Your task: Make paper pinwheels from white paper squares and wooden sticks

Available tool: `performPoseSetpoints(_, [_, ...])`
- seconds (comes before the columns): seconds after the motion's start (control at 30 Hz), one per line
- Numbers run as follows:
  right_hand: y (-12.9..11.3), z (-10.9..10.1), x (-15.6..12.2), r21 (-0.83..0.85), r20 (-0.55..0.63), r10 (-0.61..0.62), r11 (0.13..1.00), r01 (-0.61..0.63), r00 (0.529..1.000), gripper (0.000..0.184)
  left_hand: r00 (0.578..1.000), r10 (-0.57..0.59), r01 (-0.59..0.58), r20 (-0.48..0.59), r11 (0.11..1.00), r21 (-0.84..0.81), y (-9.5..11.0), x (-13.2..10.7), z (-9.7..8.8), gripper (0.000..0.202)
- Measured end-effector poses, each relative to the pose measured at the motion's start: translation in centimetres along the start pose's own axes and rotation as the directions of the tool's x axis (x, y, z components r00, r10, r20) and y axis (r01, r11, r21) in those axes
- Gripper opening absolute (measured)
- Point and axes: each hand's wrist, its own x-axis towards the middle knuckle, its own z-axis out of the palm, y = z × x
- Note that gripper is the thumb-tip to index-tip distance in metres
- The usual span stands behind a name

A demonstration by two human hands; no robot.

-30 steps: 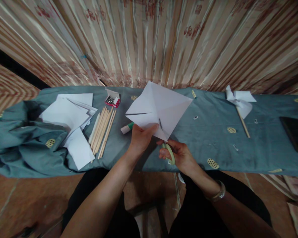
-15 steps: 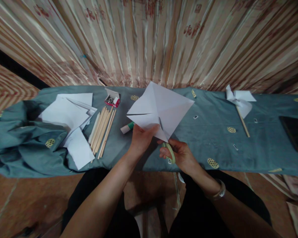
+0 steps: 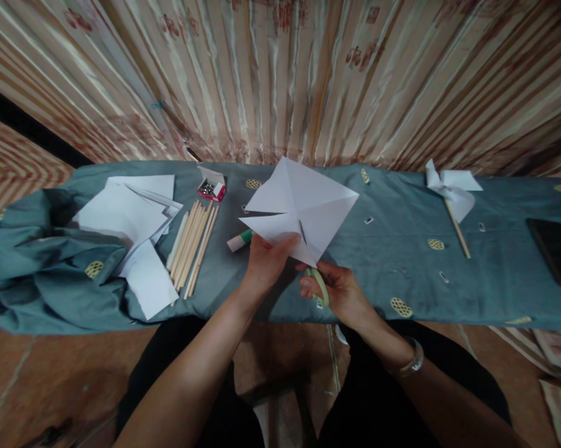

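right hand point(image 3: 337, 289) on the green scissors point(image 3: 324, 290), left hand point(image 3: 265, 260) on the white paper square point(image 3: 324, 202)

so the right's fingers are curled round the scissors at the paper's near corner, while the left pinches the sheet, thumb on top, over the cloth-covered table point(image 3: 383, 255). There's a slit in the paper's left side. Wooden sticks point(image 3: 194, 250) lie off to the left, glue stick point(image 3: 238, 242) just beside the left hand, little open box point(image 3: 219, 192) past those

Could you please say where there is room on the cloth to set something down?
Bare cloth shows between the held paper and the pinwheel, and between the pinwheel and the phone. The left is crowded with paper sheets, wooden sticks and a small open box.
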Motion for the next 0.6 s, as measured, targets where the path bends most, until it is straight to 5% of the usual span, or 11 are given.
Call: performPoseSetpoints(0.6, [-0.31, 0.21, -0.08, 0.042, -0.019, 0.023, 0.999, -0.022, 1.0, 0.044, 0.998, 0.059, -0.058, 0.019, 0.998, -0.02, 0.4, -0.31, 0.11, 0.017])
